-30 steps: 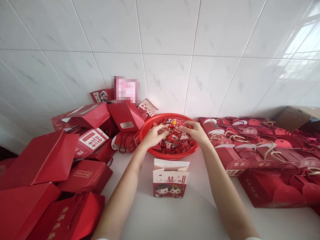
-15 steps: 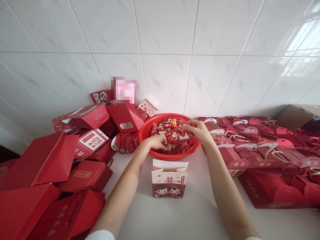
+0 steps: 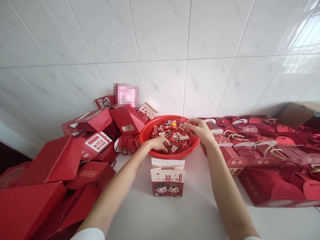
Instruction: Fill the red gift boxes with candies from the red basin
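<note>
A red plastic basket holds a heap of small wrapped candies, mostly red. My left hand reaches in over the basket's near left side, fingers curled down among the candies; what lies under the fingertips is hidden. At the right rim, my right hand has thumb and forefinger closed on the edge of a red candy packet. Just in front of the basket stands an upright gift box, cream and red with two cartoon faces, its top flaps raised and open.
Red gift boxes lie in a loose pile on the left. Rows of red boxes with rope handles fill the right side. A brown cardboard box sits at the far right, against the white tiled wall.
My view has shifted slightly. My left hand's fingers have moved a little to the right in the candies. My right hand stays at the right rim.
</note>
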Demonstrator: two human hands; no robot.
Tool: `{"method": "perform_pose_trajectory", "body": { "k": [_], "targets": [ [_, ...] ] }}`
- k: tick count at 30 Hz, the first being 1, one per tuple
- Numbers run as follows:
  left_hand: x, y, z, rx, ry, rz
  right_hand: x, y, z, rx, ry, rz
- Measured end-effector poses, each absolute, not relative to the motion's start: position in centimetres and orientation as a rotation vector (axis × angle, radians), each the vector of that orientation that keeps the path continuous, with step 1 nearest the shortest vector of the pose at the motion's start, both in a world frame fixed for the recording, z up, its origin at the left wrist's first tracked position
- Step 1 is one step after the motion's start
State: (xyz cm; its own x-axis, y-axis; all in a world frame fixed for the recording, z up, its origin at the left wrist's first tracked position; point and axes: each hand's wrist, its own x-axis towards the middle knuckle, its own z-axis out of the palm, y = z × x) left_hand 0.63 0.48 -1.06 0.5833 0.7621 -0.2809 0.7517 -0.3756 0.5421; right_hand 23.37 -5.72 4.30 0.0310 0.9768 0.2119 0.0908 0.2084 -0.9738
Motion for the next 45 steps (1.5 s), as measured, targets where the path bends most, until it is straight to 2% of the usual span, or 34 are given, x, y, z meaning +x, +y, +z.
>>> {"method": "perform_pose_trajectory", "body": {
  "k": [13, 20, 23, 28, 31, 35, 38, 45],
  "targets": [
    [1.2, -0.6, -0.2, 2.077, 1.329, 0.373, 24.4, -6.5, 5.3, -1.071, -1.347, 0.957],
    [1.0, -1.0, 0.3, 2.094, 1.355, 0.782, 24.6, -6.5, 5.4, -1.076, -1.335, 0.95],
    [1.0, -1.0, 0.3, 2.095, 1.398, 0.727, 24.6, -6.3, 5.2, -1.075, -1.345, 0.949],
    [1.0, -1.0, -0.1, 2.232, 1.366, 0.312, 24.6, -5.8, 4.7, -1.079, -1.35, 0.939],
    [1.0, -1.0, 0.0, 2.16, 1.313, 0.541, 24.1, -5.3, 4.3, -1.101, -1.339, 0.966],
    [1.3, -1.5, 0.9, 1.885, 0.97, 0.817, 22.6, -5.0, 3.9, -1.128, -1.423, 0.997],
    [2.0, -2.3, 1.7, 1.814, 0.862, 0.885, 21.4, -4.9, 3.4, -1.119, -1.463, 1.028],
    [2.5, -2.8, 1.2, 1.87, 0.968, 0.877, 20.8, -4.1, 2.6, -1.185, -1.316, 1.208]
  ]
}}
